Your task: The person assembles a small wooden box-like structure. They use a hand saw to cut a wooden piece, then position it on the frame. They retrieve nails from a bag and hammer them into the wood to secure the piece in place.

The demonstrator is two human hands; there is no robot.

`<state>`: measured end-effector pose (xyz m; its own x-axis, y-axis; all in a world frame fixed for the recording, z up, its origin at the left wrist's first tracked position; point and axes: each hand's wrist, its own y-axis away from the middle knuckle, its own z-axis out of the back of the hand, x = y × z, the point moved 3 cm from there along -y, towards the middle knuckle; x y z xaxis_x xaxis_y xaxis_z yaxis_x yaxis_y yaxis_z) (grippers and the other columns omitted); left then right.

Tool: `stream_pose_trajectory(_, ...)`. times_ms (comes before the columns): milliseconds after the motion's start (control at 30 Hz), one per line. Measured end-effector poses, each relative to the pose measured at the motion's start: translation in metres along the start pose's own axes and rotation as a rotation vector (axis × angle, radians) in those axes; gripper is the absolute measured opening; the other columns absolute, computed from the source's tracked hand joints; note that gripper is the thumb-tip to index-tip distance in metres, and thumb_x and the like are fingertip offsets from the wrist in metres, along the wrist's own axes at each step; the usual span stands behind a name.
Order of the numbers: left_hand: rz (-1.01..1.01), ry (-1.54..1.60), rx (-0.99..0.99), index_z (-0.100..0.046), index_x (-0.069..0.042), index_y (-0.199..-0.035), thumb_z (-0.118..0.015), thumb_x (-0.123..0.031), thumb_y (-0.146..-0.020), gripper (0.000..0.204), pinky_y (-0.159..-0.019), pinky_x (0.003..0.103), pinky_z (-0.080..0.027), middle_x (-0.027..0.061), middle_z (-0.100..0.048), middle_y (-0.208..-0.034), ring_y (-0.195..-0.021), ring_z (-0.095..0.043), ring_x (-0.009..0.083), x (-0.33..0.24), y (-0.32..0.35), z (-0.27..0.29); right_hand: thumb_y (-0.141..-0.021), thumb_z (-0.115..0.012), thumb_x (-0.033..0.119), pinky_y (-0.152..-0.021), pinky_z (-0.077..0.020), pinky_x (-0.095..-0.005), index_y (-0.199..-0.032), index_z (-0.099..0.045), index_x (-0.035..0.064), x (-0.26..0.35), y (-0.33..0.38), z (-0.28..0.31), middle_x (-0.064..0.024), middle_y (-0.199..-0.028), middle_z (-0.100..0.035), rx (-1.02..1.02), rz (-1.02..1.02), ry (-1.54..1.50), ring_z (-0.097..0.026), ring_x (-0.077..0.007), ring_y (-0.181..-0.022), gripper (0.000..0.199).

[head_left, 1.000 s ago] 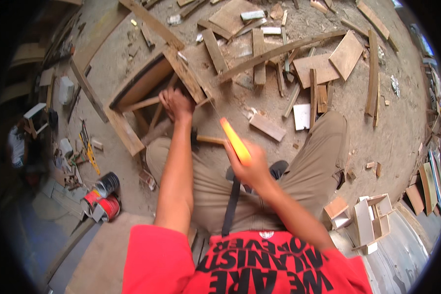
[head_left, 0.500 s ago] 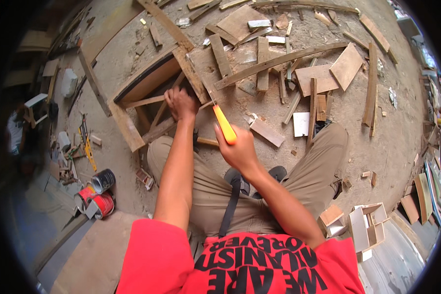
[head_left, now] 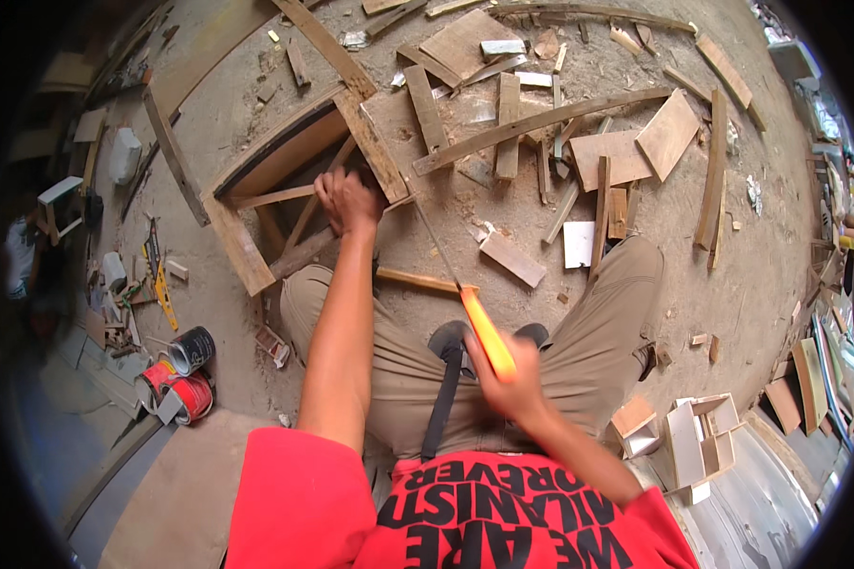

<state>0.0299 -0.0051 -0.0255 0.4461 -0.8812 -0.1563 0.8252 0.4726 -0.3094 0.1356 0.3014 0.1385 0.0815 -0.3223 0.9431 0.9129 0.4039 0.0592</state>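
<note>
My right hand (head_left: 514, 377) is closed round the orange handle of a handsaw (head_left: 487, 334). The saw's thin blade slants up and left to the near right corner of a wooden frame (head_left: 375, 142), where a small strip of wood sticks out. My left hand (head_left: 350, 202) is closed at the frame's inner side, by the thin crosspieces; its fingertips and exactly what they grip are hidden. The frame rests tilted against my bent left leg, with a dark-edged curved panel (head_left: 285, 154) at its far side.
Scrap boards and a long curved strip (head_left: 550, 123) litter the floor ahead and right. A yellow-brown stick (head_left: 425, 280) lies between my legs. Paint cans (head_left: 192, 396) stand at left, near a yellow-and-black tool (head_left: 161, 277). A small white compartmented box (head_left: 702, 441) is at lower right.
My right hand has drawn the handsaw back toward my body and a little right, baring more of the blade. My left hand stays at the frame.
</note>
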Motion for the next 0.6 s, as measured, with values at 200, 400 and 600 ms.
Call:
stream_pose_trajectory(200,-0.055,0.001,-0.016,-0.073,-0.003,-0.078,-0.059,-0.021,-0.085,0.024,-0.111,0.047,-0.033,0.0185,-0.065,-0.094,-0.102,-0.057,0.0352,-0.01,-0.002,0.01,-0.095,-0.07,0.015,-0.047,-0.0396,-0.0373,-0.083,-0.066,-0.0015,-0.011,-0.056,-0.018,-0.014,-0.062,-0.057,0.004,0.11,0.128,-0.056,-0.0251,-0.048,0.02)
stream_pose_trajectory(400,-0.044,0.037,-0.027,-0.072,0.0,-0.078,-0.062,-0.019,-0.081,0.022,-0.113,0.047,-0.031,0.0197,-0.065,-0.095,-0.104,-0.057,0.0347,-0.001,0.002,0.005,-0.093,-0.071,0.013,-0.046,-0.0392,-0.0361,-0.084,-0.067,-0.0011,-0.002,-0.013,-0.011,-0.0127,-0.061,-0.059,-0.051,0.124,0.039,-0.056,-0.0248,-0.046,0.017)
stream_pose_trajectory(600,-0.062,-0.028,-0.01,-0.073,0.002,-0.078,-0.061,-0.015,-0.076,0.02,-0.112,0.045,-0.031,0.0193,-0.066,-0.097,-0.106,-0.057,0.0336,-0.007,-0.002,0.002,-0.093,-0.072,0.015,-0.047,-0.0419,-0.0383,-0.083,-0.066,0.0004,-0.004,-0.048,-0.014,-0.0162,-0.062,-0.06,0.007,-0.108,-0.029,-0.057,-0.0299,-0.047,0.018)
